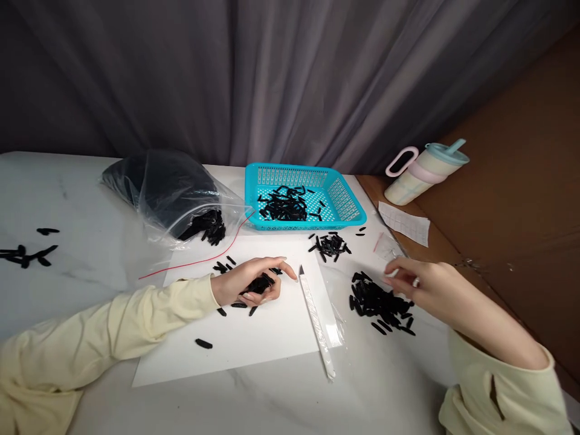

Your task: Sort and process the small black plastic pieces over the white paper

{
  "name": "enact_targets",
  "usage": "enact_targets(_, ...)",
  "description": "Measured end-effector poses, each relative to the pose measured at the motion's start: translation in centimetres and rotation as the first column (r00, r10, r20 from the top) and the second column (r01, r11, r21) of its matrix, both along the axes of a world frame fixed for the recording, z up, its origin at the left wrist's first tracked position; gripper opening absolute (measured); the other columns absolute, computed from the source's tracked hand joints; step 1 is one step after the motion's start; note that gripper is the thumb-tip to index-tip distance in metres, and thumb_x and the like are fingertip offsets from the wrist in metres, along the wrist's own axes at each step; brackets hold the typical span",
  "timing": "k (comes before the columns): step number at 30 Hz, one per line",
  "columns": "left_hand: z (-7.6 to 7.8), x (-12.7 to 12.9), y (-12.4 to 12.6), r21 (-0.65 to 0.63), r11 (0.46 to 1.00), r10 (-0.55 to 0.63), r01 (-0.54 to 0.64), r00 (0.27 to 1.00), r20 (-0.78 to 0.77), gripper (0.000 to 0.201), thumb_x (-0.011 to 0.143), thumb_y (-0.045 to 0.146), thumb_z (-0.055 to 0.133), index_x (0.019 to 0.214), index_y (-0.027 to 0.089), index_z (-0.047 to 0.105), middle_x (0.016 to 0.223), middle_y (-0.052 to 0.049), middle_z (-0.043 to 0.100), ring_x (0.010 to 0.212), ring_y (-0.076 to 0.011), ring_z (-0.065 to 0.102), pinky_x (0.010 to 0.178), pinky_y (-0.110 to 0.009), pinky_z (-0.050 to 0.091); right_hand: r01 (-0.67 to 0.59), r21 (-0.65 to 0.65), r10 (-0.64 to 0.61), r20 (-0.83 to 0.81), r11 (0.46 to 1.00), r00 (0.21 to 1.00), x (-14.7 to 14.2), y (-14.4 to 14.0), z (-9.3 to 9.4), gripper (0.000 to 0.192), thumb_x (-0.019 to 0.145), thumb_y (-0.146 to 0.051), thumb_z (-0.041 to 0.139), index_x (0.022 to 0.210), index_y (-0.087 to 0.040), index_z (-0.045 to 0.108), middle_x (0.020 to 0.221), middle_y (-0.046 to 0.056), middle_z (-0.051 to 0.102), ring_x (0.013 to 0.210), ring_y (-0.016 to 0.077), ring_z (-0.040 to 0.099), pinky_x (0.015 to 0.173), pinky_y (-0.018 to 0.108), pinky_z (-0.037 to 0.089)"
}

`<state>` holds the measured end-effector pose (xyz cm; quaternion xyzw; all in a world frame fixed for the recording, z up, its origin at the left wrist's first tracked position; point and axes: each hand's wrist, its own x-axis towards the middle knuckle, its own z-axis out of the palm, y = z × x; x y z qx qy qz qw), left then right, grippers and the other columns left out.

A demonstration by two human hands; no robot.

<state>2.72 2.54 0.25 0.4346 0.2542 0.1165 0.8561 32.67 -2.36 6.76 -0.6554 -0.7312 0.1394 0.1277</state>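
My left hand [254,281] is curled, palm up, around a clump of small black oblong pieces [260,284], low over a white sheet [181,356]. More of the same pieces lie loose around it. My right hand [417,281] is at the far edge of a larger pile of black pieces [378,302], thumb and fingers drawn together. Whatever they pinch, if anything, is hidden or too small to make out. Between the hands, a white pen-like tool with a dark tip [316,326] lies across the sheet's right edge.
A turquoise basket [351,220] with black pieces stands at the back. Left of it, a clear zip bag [156,205] with a red strip spills more pieces. A small pile [333,244] sits before the basket. At right are a tumbler [419,172] and a paper slip [405,222].
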Motion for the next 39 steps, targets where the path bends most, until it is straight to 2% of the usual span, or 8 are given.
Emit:
enact_targets(3, 0.0, 0.0, 0.1, 0.022, 0.999, -0.037, 0.037, 0.999, 0.010, 0.043, 0.089, 0.047, 0.031, 0.110, 0.014, 0.051, 0.045, 0.005, 0.048, 0.029, -0.0036, 0.016, 0.029, -0.015, 0.012, -0.199, 0.020, 0.200, -0.122, 0.980, 0.972, -4.8, -0.3, -0.5, 0.014, 0.086, -0.030, 0.052, 0.080, -0.021, 0.060, 0.068, 0.004, 0.068, 0.048, 0.0140, 0.056, 0.049, 0.026, 0.042)
enact_targets(6, -0.1, 0.0, 0.1, 0.044, 0.996, -0.077, 0.076, 0.997, 0.015, 0.047, 0.089, 0.049, 0.029, 0.114, 0.014, 0.048, 0.046, 0.002, 0.054, 0.027, -0.0041, 0.018, 0.030, -0.015, 0.014, -0.345, 0.110, 0.362, -0.281, 0.932, 0.889, -9.5, -0.6, -2.6, 0.011, 0.087, -0.024, 0.052, 0.095, -0.020, 0.058, 0.089, 0.006, 0.067, 0.069, 0.0156, 0.061, 0.058, 0.025, 0.046)
enact_targets(11, -0.1, 0.1, 0.2, 0.075, 0.987, -0.137, 0.140, 0.990, -0.040, 0.053, 0.087, 0.055, 0.025, 0.075, 0.011, 0.054, 0.038, 0.001, 0.048, 0.027, -0.0051, 0.019, 0.030, -0.020, 0.012, -0.359, 0.175, 0.399, -0.348, 0.917, 0.849, -13.2, -0.9, -5.7, 0.011, 0.086, -0.018, 0.052, 0.096, -0.017, 0.056, 0.094, 0.007, 0.063, 0.079, 0.0163, 0.060, 0.065, 0.026, 0.048)
enact_targets(15, 0.1, 0.1, 0.0, 0.102, 0.985, -0.135, 0.138, 0.990, -0.042, 0.051, 0.091, 0.050, 0.019, 0.073, 0.014, 0.050, 0.029, 0.008, 0.028, 0.025, -0.0072, 0.018, 0.031, -0.021, 0.011, -0.325, 0.173, 0.367, -0.371, 0.930, 0.853, -13.8, -0.9, -6.0, 0.011, 0.084, -0.016, 0.052, 0.095, -0.017, 0.055, 0.089, 0.005, 0.063, 0.076, 0.0157, 0.059, 0.067, 0.026, 0.049)
enact_targets(21, 0.0, 0.2, -0.2, 0.158, 0.982, -0.096, 0.099, 0.995, -0.026, 0.041, 0.091, 0.051, 0.026, 0.083, 0.016, 0.045, 0.044, 0.002, 0.053, 0.027, -0.0049, 0.020, 0.029, -0.018, 0.012, -0.326, 0.191, 0.378, -0.435, 0.926, 0.817, -14.1, -1.2, -6.2, 0.017, 0.084, -0.015, 0.049, 0.100, -0.018, 0.056, 0.091, 0.006, 0.063, 0.074, 0.0145, 0.059, 0.061, 0.024, 0.050)
enact_targets(27, -0.2, 0.1, -0.6, 0.206, 0.974, -0.094, 0.094, 0.996, -0.008, 0.039, 0.092, 0.045, 0.028, 0.116, 0.015, 0.036, 0.042, 0.007, 0.050, 0.027, -0.0057, 0.021, 0.028, -0.015, 0.013, -0.260, 0.307, 0.372, -0.405, 0.916, 0.835, -14.0, -2.2, -7.3, 0.018, 0.087, -0.014, 0.046, 0.098, -0.016, 0.061, 0.068, 0.004, 0.063, 0.067, 0.0160, 0.059, 0.054, 0.024, 0.049)
enact_targets(32, -0.4, 0.3, -0.7, 0.205, 0.976, -0.074, 0.073, 0.997, -0.001, 0.038, 0.091, 0.044, 0.033, 0.116, 0.016, 0.038, 0.052, 0.003, 0.058, 0.028, -0.0038, 0.023, 0.028, -0.015, 0.013, -0.192, 0.411, 0.375, -0.428, 0.891, 0.822, -13.4, -2.7, -7.8, 0.021, 0.087, -0.013, 0.048, 0.102, -0.015, 0.062, 0.072, 0.005, 0.064, 0.065, 0.0146, 0.060, 0.050, 0.022, 0.048)
enact_targets(39, -0.7, 0.4, -1.0, 0.277, 0.957, 0.103, -0.088, 0.994, -0.042, 0.033, 0.087, 0.046, 0.044, 0.104, 0.018, 0.042, 0.048, 0.007, 0.052, 0.028, -0.0026, 0.023, 0.028, -0.014, 0.016, -0.081, 0.377, 0.282, -0.518, 0.923, 0.808, -12.7, -2.6, -7.3, 0.021, 0.086, -0.015, 0.049, 0.100, -0.019, 0.064, 0.072, 0.003, 0.063, 0.055, 0.0114, 0.055, 0.054, 0.024, 0.049)
